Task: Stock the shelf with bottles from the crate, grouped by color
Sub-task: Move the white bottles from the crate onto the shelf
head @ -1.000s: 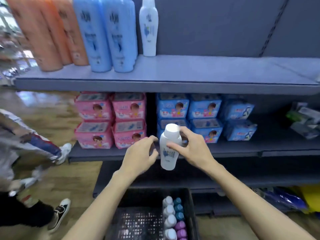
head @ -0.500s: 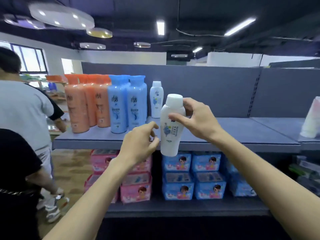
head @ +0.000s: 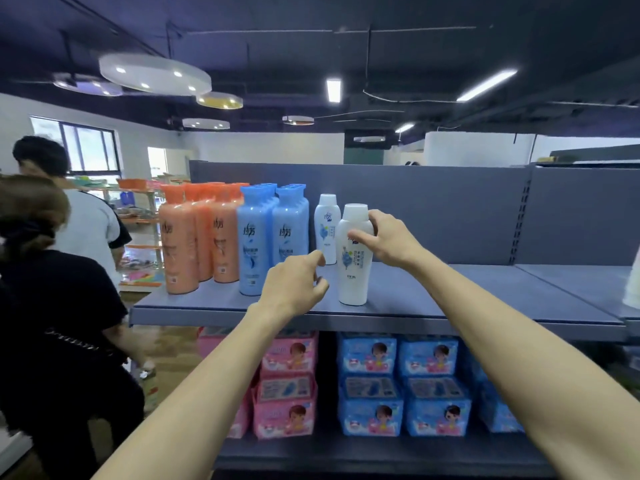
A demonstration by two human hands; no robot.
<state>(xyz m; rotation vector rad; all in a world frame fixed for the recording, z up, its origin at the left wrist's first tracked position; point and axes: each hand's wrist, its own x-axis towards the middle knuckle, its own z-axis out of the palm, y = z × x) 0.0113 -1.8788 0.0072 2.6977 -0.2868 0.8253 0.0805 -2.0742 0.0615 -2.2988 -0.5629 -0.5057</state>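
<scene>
The white plastic bottle (head: 354,258) stands upright near the front edge of the grey metal shelf (head: 450,303), right hand (head: 388,241) curled round its upper part; left hand (head: 294,289), fingers loosely curled, holds nothing just left. Behind it stands a second white bottle (head: 326,228).

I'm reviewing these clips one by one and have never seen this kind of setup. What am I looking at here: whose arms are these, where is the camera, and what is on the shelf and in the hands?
There is no machine: a person wears a wide-angle camera on the head, so both bare arms reach in from below. The right hand grips a white bottle near its top, standing at the front of the grey top shelf. The left hand hovers beside it, fingers loosely curled, holding nothing. Another white bottle stands behind, with blue bottles and orange bottles to the left. Pink and blue packs fill the shelf below. Two other people stand at left.
</scene>
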